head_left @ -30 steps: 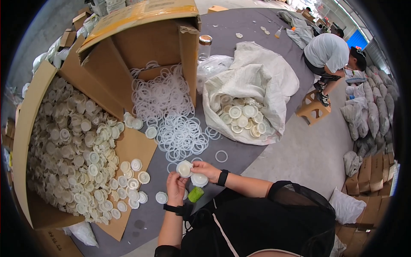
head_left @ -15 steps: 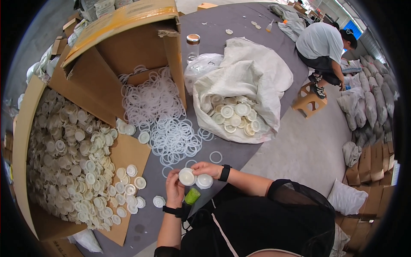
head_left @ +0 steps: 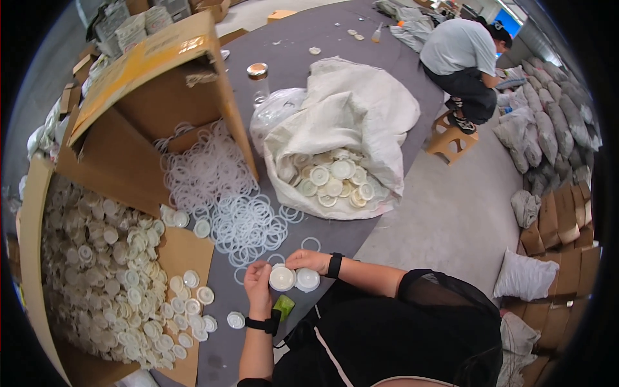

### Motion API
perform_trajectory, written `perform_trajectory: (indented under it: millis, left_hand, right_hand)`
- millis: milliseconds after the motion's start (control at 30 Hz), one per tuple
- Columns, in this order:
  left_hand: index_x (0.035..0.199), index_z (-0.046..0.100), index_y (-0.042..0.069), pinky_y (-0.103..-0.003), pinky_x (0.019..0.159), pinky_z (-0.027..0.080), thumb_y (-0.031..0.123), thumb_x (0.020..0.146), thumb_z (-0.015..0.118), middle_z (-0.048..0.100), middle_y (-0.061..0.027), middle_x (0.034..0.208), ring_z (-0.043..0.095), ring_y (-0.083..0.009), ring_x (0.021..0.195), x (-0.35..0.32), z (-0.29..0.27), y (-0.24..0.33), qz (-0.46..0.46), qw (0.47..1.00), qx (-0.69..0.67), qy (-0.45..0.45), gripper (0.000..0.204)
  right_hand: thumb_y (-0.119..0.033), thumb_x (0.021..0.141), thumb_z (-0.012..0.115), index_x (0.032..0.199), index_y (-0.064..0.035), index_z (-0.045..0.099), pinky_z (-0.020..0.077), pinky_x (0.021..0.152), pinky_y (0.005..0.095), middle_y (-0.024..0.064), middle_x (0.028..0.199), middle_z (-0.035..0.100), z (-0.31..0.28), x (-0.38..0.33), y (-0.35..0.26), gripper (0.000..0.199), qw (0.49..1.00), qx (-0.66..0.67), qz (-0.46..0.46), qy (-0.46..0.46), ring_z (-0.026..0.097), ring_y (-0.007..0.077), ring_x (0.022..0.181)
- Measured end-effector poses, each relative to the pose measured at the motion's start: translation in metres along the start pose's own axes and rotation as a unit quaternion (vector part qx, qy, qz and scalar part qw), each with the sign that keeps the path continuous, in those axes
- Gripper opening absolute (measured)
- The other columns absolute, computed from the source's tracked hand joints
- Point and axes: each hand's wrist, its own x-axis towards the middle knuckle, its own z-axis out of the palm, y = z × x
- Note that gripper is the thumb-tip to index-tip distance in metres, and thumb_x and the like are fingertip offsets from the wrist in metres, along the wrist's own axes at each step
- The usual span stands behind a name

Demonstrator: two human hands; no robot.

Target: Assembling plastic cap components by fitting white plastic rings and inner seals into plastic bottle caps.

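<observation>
1. Head view looks down on a grey work table (head_left: 303, 39) with a big tipped cardboard box (head_left: 148, 84), from which clear rings (head_left: 225, 193) spill toward the person.
2. Left of it an open carton (head_left: 39, 258) holds a heap of white caps (head_left: 109, 271); a white sack (head_left: 342, 122) holds more caps.
3. Both hands meet just above the table's near edge. The left hand (head_left: 259, 280) pinches one white cap (head_left: 282, 278); the right hand (head_left: 308, 260) closes on a second cap (head_left: 307, 279), touching the first.
4. To do the step well, I judge the ring should be pressed evenly round the cap, with the thumb keeping it flat, not tilted.
5. Compared with the earlier picture, the hands sit in much the same place, the two caps are again held side by side, and the view has swung slightly.
</observation>
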Motion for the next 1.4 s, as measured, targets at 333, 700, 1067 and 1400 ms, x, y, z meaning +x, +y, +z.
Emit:
perform_trajectory:
  millis: [333,700,1067,1400]
  left_hand:
    - [0.09,0.051,0.003,-0.021,0.056,0.042,0.009,0.082,0.052,0.056,-0.006,0.079,0.053,-0.0095,0.063,-0.004,-0.066,0.01,0.113,0.962,0.157,0.193,0.01]
    - [0.096,0.051,0.004,-0.035,0.072,0.043,0.012,0.055,0.07,0.052,-0.012,0.094,0.051,-0.0278,0.083,-0.08,-0.105,0.012,0.129,0.697,0.704,-0.044,0.046]
    - [0.095,0.051,0.003,-0.028,0.065,0.041,0.011,0.06,0.069,0.049,-0.0079,0.084,0.048,-0.0185,0.073,-0.049,-0.103,-0.006,0.131,0.819,0.549,0.103,0.04]
    - [0.083,0.054,0.0,-0.034,0.061,0.043,0.009,0.07,0.059,0.05,-0.0117,0.074,0.051,-0.0285,0.066,0.023,-0.138,-0.019,0.21,0.684,0.666,0.21,0.017]
  right_hand:
    - [-0.027,0.081,0.054,0.093,0.0002,0.059,0.0414,0.069,0.0226,0.0016,0.084,0.059,-0.129,-0.027,-0.104,0.03,0.913,-0.132,-0.213,0.323,0.053,0.0083,0.075]
    - [-0.014,0.081,0.048,0.097,-0.0011,0.056,0.0418,0.062,0.0216,0.0037,0.086,0.059,-0.047,0.001,-0.068,0.022,0.861,-0.177,-0.264,0.398,0.055,0.0094,0.069]
    - [-0.02,0.079,0.055,0.108,0.0017,0.047,0.0463,0.065,0.0256,0.0072,0.094,0.056,0.048,0.064,0.079,0.037,0.981,-0.14,0.078,0.109,0.056,0.0124,0.078]
    - [-0.019,0.082,0.051,0.109,0.0009,0.046,0.0495,0.064,0.0252,0.0066,0.093,0.056,0.021,0.046,0.056,0.034,0.981,-0.029,0.076,0.176,0.057,0.0132,0.079]
